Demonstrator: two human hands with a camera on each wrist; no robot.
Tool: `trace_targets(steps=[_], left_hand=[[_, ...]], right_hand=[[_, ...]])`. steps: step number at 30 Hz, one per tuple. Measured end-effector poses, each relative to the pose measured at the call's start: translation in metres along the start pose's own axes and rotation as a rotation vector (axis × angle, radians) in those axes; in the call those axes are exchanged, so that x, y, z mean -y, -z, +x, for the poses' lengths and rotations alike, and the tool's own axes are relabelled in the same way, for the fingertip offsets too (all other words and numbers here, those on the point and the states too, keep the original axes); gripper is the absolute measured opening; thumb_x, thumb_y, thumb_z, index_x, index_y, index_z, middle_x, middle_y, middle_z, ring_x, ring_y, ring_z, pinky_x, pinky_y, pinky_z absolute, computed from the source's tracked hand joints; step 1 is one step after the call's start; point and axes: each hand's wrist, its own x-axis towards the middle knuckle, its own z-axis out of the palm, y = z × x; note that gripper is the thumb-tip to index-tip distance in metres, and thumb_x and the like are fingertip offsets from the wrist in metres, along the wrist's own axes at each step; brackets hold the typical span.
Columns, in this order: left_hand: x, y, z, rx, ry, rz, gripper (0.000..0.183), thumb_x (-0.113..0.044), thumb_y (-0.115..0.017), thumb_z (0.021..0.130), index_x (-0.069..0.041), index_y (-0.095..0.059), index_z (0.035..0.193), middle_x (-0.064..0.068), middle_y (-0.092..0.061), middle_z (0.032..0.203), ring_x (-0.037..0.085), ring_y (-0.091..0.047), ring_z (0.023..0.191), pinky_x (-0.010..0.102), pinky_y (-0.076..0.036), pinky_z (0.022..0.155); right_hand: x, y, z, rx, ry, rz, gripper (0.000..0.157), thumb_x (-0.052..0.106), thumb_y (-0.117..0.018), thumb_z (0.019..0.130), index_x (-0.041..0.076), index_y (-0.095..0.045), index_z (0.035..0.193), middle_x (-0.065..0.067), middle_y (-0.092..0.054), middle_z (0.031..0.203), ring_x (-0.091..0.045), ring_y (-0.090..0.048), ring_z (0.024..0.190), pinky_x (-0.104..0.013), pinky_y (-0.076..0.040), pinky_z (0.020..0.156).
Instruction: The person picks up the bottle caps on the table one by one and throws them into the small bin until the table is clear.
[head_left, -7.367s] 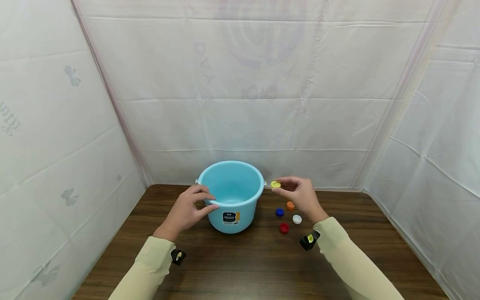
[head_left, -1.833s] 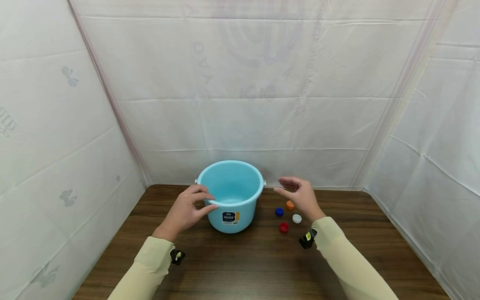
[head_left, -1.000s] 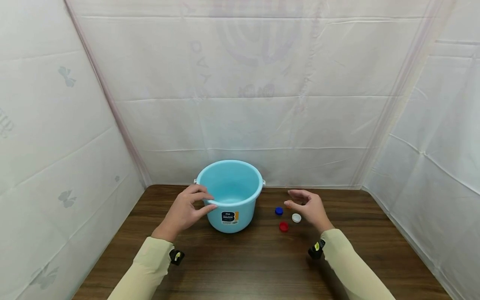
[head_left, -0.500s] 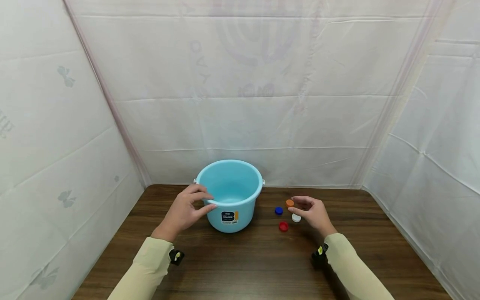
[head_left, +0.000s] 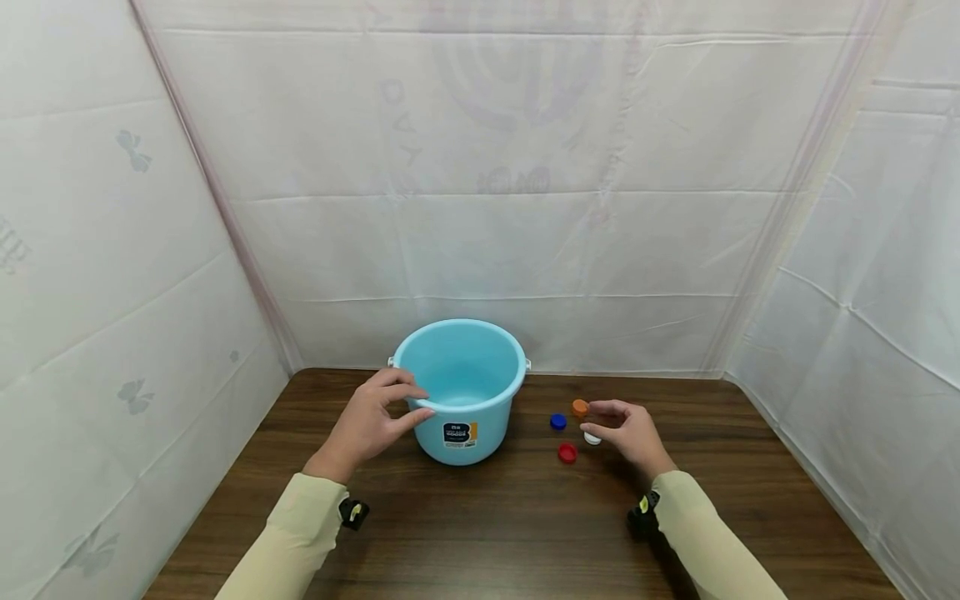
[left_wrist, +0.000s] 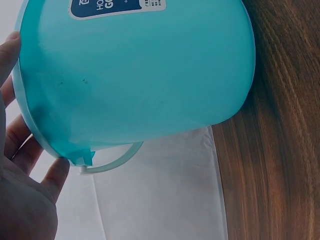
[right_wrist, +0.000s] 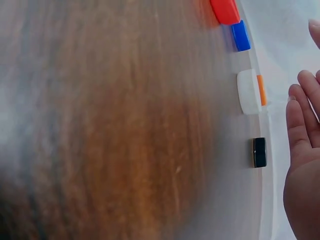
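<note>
A light blue bucket (head_left: 468, 429) stands on the dark wooden table. My left hand (head_left: 369, 421) holds its near-left rim, with fingers over the edge and thumb on the outside; the left wrist view shows the fingertips along the rim (left_wrist: 22, 95). My right hand (head_left: 628, 429) hovers over the bottle caps with thumb and fingers apart and nothing between them. Its thumb partly covers a white cap (head_left: 592, 438). Just past the fingertips lies an orange cap (head_left: 580, 407). A blue cap (head_left: 558, 422) and a red cap (head_left: 567, 452) lie to the left.
In the right wrist view a black cap (right_wrist: 259, 152) lies beyond the white one; the hand hides it in the head view. White sheeting (head_left: 480, 250) rises behind the table and along both sides. The bucket's white handle (left_wrist: 117, 162) hangs behind it.
The yellow cap held by my right hand 7.4 seconds ago is out of sight. That hand has since moved right and lower, over the white cap. My left hand stays at the rim.
</note>
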Motion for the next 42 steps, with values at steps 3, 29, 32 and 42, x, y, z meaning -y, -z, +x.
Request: trace_targets(steps=[3, 29, 32, 42], left_hand=[[0.0, 0.0, 0.0, 0.003, 0.007, 0.002, 0.02, -0.026, -0.089, 0.08, -0.018, -0.08, 0.097, -0.003, -0.066, 0.108, 0.017, -0.061, 0.105, 0.046, -0.059, 0.097], [0.0, 0.0, 0.0, 0.002, 0.005, 0.002, 0.019, -0.027, -0.089, 0.081, -0.019, -0.08, 0.097, -0.004, -0.066, 0.108, 0.015, -0.06, 0.104, 0.044, -0.061, 0.092], [0.001, 0.0, 0.0, 0.0, 0.003, 0.003, 0.02, -0.027, -0.089, 0.081, -0.019, -0.08, 0.097, -0.004, -0.066, 0.108, 0.015, -0.06, 0.104, 0.045, -0.061, 0.092], [0.0, 0.0, 0.0, -0.005, -0.007, 0.011, 0.02, -0.027, -0.089, 0.081, -0.019, -0.081, 0.097, -0.004, -0.066, 0.108, 0.015, -0.061, 0.103, 0.044, -0.061, 0.09]], right_hand=[[-0.003, 0.001, 0.0, 0.011, -0.005, -0.022, 0.058, 0.036, -0.088, 0.082, 0.003, -0.07, 0.127, -0.014, -0.071, 0.128, -0.03, -0.07, 0.113, -0.02, -0.057, 0.085], [-0.017, 0.006, 0.003, 0.087, -0.026, -0.211, 0.043, 0.031, -0.088, 0.082, 0.008, -0.076, 0.117, -0.01, -0.075, 0.117, -0.025, -0.071, 0.106, -0.037, -0.06, 0.09], [-0.018, 0.006, 0.003, 0.095, -0.032, -0.22, 0.043, 0.031, -0.088, 0.082, 0.009, -0.076, 0.117, -0.009, -0.075, 0.116, -0.024, -0.071, 0.105, -0.037, -0.06, 0.089], [-0.019, 0.005, 0.005, 0.093, -0.039, -0.244, 0.04, 0.027, -0.09, 0.08, 0.009, -0.077, 0.113, -0.009, -0.076, 0.114, -0.023, -0.071, 0.103, -0.04, -0.059, 0.09]])
